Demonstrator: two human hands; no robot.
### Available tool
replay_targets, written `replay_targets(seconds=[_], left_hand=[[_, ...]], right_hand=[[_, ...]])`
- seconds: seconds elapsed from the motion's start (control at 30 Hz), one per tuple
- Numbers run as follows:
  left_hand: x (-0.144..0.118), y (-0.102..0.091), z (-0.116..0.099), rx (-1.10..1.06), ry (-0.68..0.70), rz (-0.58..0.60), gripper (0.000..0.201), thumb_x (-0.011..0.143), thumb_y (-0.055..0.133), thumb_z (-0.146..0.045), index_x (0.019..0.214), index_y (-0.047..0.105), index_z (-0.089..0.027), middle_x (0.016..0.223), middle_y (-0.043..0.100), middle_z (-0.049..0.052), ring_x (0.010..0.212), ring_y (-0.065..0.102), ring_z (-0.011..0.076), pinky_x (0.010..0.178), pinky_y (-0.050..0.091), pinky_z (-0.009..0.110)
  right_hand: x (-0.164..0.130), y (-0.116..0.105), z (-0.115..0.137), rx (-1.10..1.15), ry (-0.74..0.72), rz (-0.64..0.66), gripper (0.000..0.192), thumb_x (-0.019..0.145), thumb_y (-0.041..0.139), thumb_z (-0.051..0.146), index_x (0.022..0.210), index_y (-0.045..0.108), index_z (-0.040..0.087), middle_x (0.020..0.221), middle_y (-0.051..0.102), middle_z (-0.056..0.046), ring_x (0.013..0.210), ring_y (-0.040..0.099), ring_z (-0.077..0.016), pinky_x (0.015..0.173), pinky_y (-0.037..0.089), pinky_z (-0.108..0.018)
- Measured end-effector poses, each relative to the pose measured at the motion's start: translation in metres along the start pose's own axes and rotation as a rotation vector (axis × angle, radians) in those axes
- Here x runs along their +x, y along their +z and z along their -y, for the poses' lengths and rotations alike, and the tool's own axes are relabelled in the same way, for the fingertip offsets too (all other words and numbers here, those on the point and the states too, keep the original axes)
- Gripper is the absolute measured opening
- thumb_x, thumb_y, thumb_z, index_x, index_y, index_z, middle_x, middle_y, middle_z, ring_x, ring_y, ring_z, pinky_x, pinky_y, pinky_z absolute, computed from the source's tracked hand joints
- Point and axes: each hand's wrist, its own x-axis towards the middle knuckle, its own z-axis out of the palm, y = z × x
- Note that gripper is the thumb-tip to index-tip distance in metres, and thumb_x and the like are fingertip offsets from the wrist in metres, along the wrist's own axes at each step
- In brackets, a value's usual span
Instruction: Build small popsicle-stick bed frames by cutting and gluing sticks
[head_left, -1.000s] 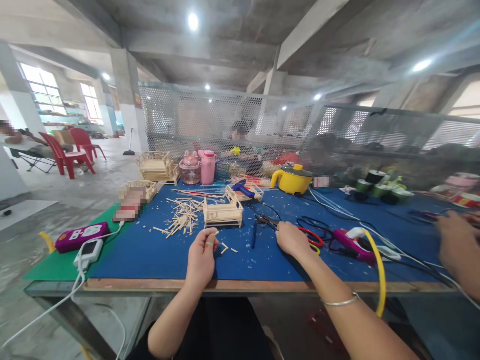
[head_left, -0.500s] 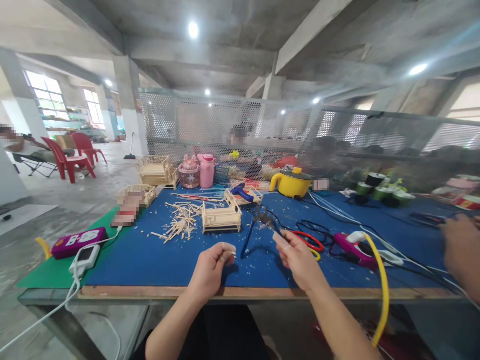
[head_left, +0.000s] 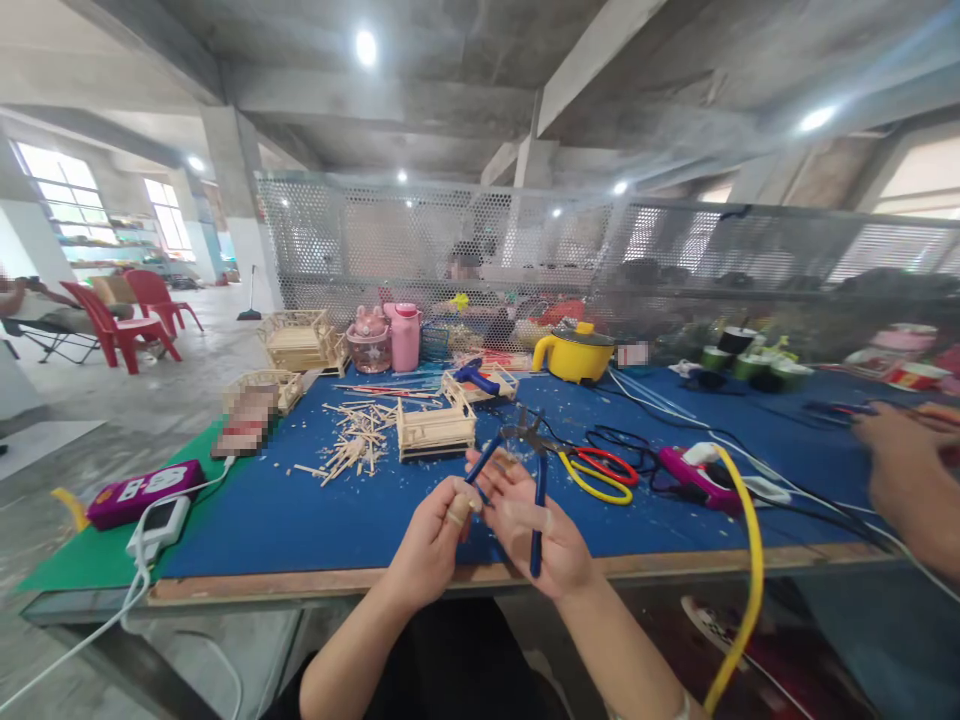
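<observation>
Fingers [head_left: 455,505] of left hand [head_left: 435,540] pinched together on a small wooden piece [head_left: 459,517], too small to make out further, low in the middle of the frame. Right hand [head_left: 536,535] just beside it, nearly touching, fingers curled round blue-handled pliers [head_left: 517,470], handles splayed, metal head up and away from the body over the near edge of the blue table mat [head_left: 300,510]. Whether the pliers' head is open or closed: cannot tell. Judged as the trimming step: piece brought up to the cutter, not yet between the blades. Next move likely calls for seating the piece squarely in the head, keeping fingertips back from the bite, then squeezing the handles evenly. Further up, centre of frame: a small stick-built frame [head_left: 436,431], with a scatter of loose sticks [head_left: 351,440] to its left. To the right of the hands, red and yellow handled tools [head_left: 600,470] and a pink glue gun [head_left: 690,472] amid black cables. Far right edge: another person's hand [head_left: 900,470] on the mat.
</observation>
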Motion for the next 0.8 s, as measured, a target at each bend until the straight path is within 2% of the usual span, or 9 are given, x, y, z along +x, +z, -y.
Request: replay_targets(seconds=[0.1, 0.2, 0.27, 0.33, 0.4, 0.47, 0.53, 0.67, 0.8], left_hand=[[-0.007, 0.001, 0.004, -0.064, -0.072, 0.037, 0.039, 0.089, 0.042, -0.054, 0.080, 0.051, -0.018, 0.064, 0.043, -0.003, 0.057, 0.036, 0.0096, 0.057, 0.035, 0.022], [-0.005, 0.001, 0.005, -0.121, -0.086, -0.083, 0.039, 0.085, 0.049, -0.056, 0.080, 0.056, -0.017, 0.086, 0.060, 0.004, 0.074, 0.052, 0.0129, 0.070, 0.044, 0.024], [0.000, -0.002, 0.006, -0.176, -0.095, -0.265, 0.040, 0.083, 0.052, -0.056, 0.083, 0.059, -0.017, 0.104, 0.062, 0.007, 0.088, 0.057, 0.0158, 0.075, 0.047, 0.026], [0.006, -0.006, 0.008, -0.205, -0.140, -0.443, 0.040, 0.080, 0.057, -0.056, 0.086, 0.061, -0.016, 0.092, 0.064, 0.006, 0.079, 0.057, 0.0135, 0.067, 0.046, 0.023], [0.010, -0.010, 0.011, -0.225, -0.196, -0.517, 0.041, 0.074, 0.064, -0.053, 0.089, 0.063, -0.015, 0.073, 0.060, 0.001, 0.062, 0.052, 0.0088, 0.058, 0.043, 0.020], [0.012, -0.013, 0.014, -0.265, -0.217, -0.510, 0.043, 0.069, 0.070, -0.050, 0.091, 0.065, -0.013, 0.068, 0.058, -0.002, 0.057, 0.049, 0.0063, 0.057, 0.042, 0.019], [0.011, -0.014, 0.014, -0.299, -0.217, -0.494, 0.046, 0.067, 0.073, -0.047, 0.097, 0.065, -0.014, 0.070, 0.061, -0.002, 0.060, 0.052, 0.0064, 0.062, 0.044, 0.020], [0.007, -0.011, 0.012, -0.316, -0.184, -0.462, 0.057, 0.068, 0.073, -0.043, 0.115, 0.056, -0.016, 0.066, 0.060, -0.005, 0.063, 0.053, 0.0075, 0.064, 0.044, 0.020], [0.006, -0.008, 0.013, -0.281, -0.160, -0.397, 0.059, 0.070, 0.072, -0.042, 0.119, 0.053, -0.016, 0.068, 0.060, -0.004, 0.063, 0.052, 0.0084, 0.063, 0.042, 0.021]], right_hand=[[0.001, 0.000, -0.004, -0.020, 0.086, 0.190, 0.065, 0.046, 0.050, 0.016, 0.111, 0.053, 0.023, 0.128, 0.057, -0.009, 0.105, 0.057, -0.0238, 0.091, 0.045, -0.041], [0.005, -0.007, 0.004, -0.120, 0.033, 0.163, 0.077, 0.042, 0.046, 0.014, 0.119, 0.049, 0.023, 0.126, 0.057, -0.009, 0.108, 0.056, -0.0241, 0.096, 0.042, -0.042], [0.008, -0.013, 0.013, -0.161, -0.024, 0.092, 0.074, 0.045, 0.048, 0.014, 0.118, 0.048, 0.023, 0.117, 0.060, -0.009, 0.104, 0.058, -0.0238, 0.096, 0.042, -0.042], [0.013, -0.018, 0.020, -0.224, -0.059, -0.011, 0.060, 0.051, 0.053, 0.015, 0.110, 0.050, 0.023, 0.098, 0.062, -0.005, 0.092, 0.061, -0.0220, 0.090, 0.044, -0.041], [0.017, -0.020, 0.024, -0.315, -0.070, -0.113, 0.044, 0.057, 0.058, 0.018, 0.101, 0.051, 0.022, 0.080, 0.057, 0.000, 0.073, 0.060, -0.0180, 0.079, 0.047, -0.037], [0.020, -0.017, 0.023, -0.427, -0.063, -0.151, 0.032, 0.061, 0.059, 0.020, 0.092, 0.051, 0.021, 0.069, 0.052, 0.003, 0.059, 0.054, -0.0139, 0.066, 0.046, -0.032], [0.024, -0.011, 0.018, -0.573, -0.041, -0.119, 0.022, 0.066, 0.060, 0.022, 0.085, 0.050, 0.020, 0.066, 0.052, 0.004, 0.054, 0.049, -0.0116, 0.058, 0.041, -0.028], [0.032, 0.005, 0.004, -0.819, -0.069, -0.096, 0.019, 0.074, 0.062, 0.034, 0.081, 0.050, 0.020, 0.068, 0.053, 0.003, 0.059, 0.048, -0.0115, 0.059, 0.041, -0.026], [0.039, 0.010, -0.008, -0.807, -0.084, -0.092, 0.014, 0.075, 0.059, 0.029, 0.083, 0.051, 0.021, 0.069, 0.051, 0.004, 0.060, 0.049, -0.0119, 0.059, 0.043, -0.025]])
